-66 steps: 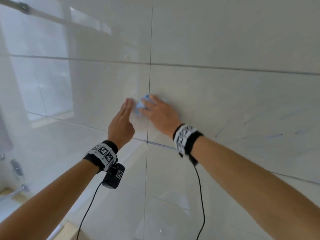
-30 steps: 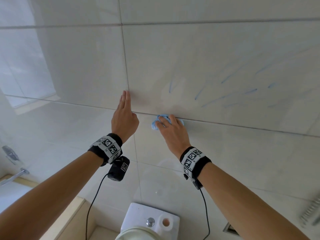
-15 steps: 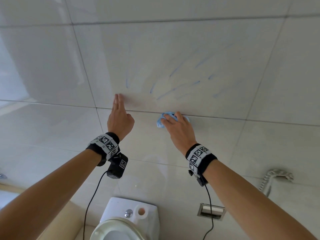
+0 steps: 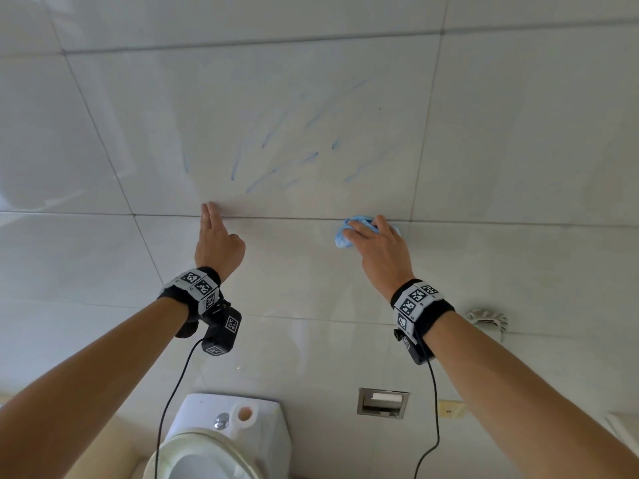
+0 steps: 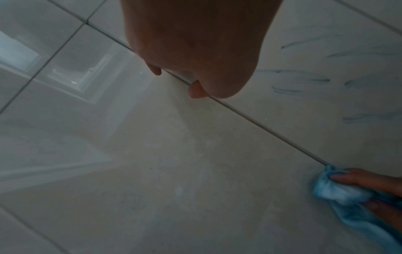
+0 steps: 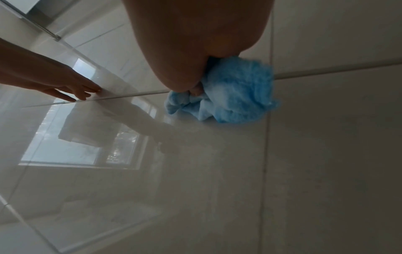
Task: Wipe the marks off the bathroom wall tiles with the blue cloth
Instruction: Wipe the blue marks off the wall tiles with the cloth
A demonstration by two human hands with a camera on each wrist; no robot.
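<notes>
Several thin blue marks (image 4: 273, 160) streak the glossy white wall tile above both hands, and they also show in the left wrist view (image 5: 304, 79). My right hand (image 4: 377, 247) grips the bunched blue cloth (image 4: 340, 238) and presses it on the wall at the horizontal grout line, below the right end of the marks. The cloth (image 6: 237, 96) bulges out under the palm. My left hand (image 4: 216, 236) rests its straight fingers on the wall at the same grout line, below the left end of the marks, holding nothing.
A white toilet cistern (image 4: 235, 420) and bowl stand below the hands. A recessed metal paper holder (image 4: 382, 402) sits low in the wall, and a metal fitting (image 4: 485, 319) is on the wall beyond my right wrist. Black cables hang from both wrist cameras.
My right hand has slid the cloth to the right along the grout line, away from the left hand. The left hand stays at the same spot on the wall.
</notes>
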